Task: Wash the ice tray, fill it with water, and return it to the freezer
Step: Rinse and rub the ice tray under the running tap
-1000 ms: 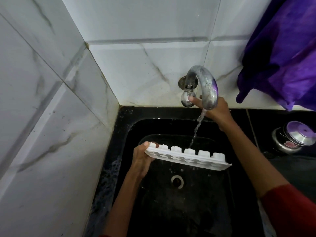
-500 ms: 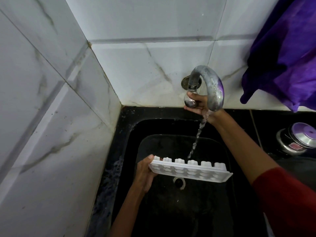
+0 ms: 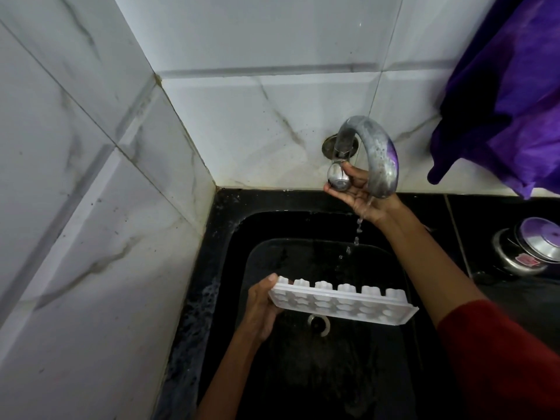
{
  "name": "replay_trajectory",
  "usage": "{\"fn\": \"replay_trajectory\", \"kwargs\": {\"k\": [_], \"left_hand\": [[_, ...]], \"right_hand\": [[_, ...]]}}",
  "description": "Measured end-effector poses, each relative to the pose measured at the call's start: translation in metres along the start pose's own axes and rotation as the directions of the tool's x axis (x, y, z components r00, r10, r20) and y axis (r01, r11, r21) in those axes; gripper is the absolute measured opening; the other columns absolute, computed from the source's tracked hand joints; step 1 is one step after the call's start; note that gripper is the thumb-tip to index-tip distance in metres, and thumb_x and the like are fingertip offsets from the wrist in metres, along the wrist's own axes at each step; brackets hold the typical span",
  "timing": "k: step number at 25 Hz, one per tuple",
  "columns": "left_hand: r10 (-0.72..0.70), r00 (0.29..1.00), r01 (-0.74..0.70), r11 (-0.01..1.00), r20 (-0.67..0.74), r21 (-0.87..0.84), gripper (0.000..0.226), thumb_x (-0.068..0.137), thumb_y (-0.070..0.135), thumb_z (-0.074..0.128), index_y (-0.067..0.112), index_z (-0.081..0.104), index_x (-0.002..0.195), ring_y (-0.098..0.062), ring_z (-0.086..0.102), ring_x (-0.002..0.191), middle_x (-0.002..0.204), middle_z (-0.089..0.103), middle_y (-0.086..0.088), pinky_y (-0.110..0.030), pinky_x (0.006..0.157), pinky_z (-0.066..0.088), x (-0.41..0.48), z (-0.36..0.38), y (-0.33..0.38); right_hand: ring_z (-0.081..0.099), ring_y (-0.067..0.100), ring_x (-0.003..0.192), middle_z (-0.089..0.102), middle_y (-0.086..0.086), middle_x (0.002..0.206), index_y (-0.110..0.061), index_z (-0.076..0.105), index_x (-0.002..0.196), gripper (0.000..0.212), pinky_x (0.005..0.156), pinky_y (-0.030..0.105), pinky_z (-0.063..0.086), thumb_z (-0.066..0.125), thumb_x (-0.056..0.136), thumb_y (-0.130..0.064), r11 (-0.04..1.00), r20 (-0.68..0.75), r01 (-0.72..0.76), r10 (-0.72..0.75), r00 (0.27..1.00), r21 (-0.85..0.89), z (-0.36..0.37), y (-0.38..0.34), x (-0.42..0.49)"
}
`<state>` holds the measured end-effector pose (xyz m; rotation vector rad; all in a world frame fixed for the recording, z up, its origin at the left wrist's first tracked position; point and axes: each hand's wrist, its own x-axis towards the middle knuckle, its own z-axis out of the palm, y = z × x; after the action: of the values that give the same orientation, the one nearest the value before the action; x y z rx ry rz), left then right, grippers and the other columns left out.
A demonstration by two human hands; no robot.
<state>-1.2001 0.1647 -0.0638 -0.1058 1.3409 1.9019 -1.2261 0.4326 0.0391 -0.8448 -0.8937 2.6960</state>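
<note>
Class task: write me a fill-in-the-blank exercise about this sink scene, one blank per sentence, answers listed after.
The left hand holds the ____ ice tray by one end.
The right hand grips the knob of the tap, from which ____ drips.
The sink below is ____.
The cloth hanging at the upper right is ____.
Missing words: white; water; black; purple.

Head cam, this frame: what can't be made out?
All head view.
White plastic ice tray: water level in cells unreadable, too small and tilted.
Left hand: fingers hidden under the tray.
Right hand on round chrome tap knob: palm partly covered by curved metal spout.
Lidded steel pot: cut off by right edge.
Round sink drain: partly behind the tray.
</note>
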Motion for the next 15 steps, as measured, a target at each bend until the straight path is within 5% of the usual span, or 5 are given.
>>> {"fn": "replay_trajectory", "kwargs": {"k": [6,9,11,13,15], "left_hand": [[-0.008,0.999,0.006,0.999,-0.05,-0.037,0.034,0.059,0.041,0.068,0.009,0.06,0.069,-0.023,0.071,0.081,0.078,0.065,-0.01,-0.035,0.074,0.055,-0.002,0.003,0.003],[-0.034,0.997,0.033,0.999,-0.072,-0.018,0.037,0.069,0.039,0.063,0.005,0.058,0.082,-0.024,0.072,0.085,0.089,0.07,-0.016,-0.035,0.076,0.055,-0.001,0.003,0.007],[-0.065,0.995,0.065,0.998,-0.071,-0.001,0.046,0.075,0.041,0.06,0.0,0.061,0.096,-0.025,0.071,0.089,0.097,0.072,-0.018,-0.034,0.075,0.057,0.0,0.003,0.012],[-0.148,0.988,0.149,0.989,-0.052,0.02,0.066,0.073,0.051,0.062,-0.002,0.064,0.112,-0.029,0.068,0.099,0.111,0.068,-0.021,-0.037,0.082,0.055,-0.001,0.006,0.019],[-0.209,0.976,0.208,0.978,-0.06,-0.02,0.072,0.069,0.057,0.057,0.003,0.065,0.116,-0.029,0.068,0.099,0.117,0.066,-0.022,-0.035,0.079,0.056,-0.002,0.01,0.024]], "right_hand": [[0.071,0.034,0.082,0.073,0.02,0.087,0.003,0.056,0.113,0.023,0.072,0.048,0.058,0.051,0.093,-0.006,1.0,0.01,0.012,-0.012,1.0,0.018,0.001,0.002,-0.003],[0.07,0.029,0.095,0.072,0.018,0.099,-0.007,0.054,0.12,0.034,0.078,0.034,0.058,0.052,0.09,-0.024,0.932,0.063,-0.004,0.029,0.998,-0.362,-0.012,-0.001,-0.013],[0.067,0.022,0.104,0.07,0.012,0.111,-0.015,0.057,0.124,0.043,0.084,0.027,0.053,0.045,0.095,-0.044,0.714,0.053,-0.02,0.08,0.995,-0.7,-0.037,-0.008,-0.033],[0.063,0.013,0.111,0.067,0.001,0.12,-0.025,0.061,0.124,0.061,0.095,0.029,0.046,0.044,0.084,-0.069,0.589,0.017,-0.069,0.141,0.99,-0.805,-0.08,-0.015,-0.059],[0.057,0.011,0.12,0.063,-0.004,0.128,-0.031,0.06,0.127,0.077,0.104,0.033,0.04,0.046,0.071,-0.082,0.648,0.062,-0.109,0.235,0.97,-0.754,-0.124,-0.013,-0.091]]}}
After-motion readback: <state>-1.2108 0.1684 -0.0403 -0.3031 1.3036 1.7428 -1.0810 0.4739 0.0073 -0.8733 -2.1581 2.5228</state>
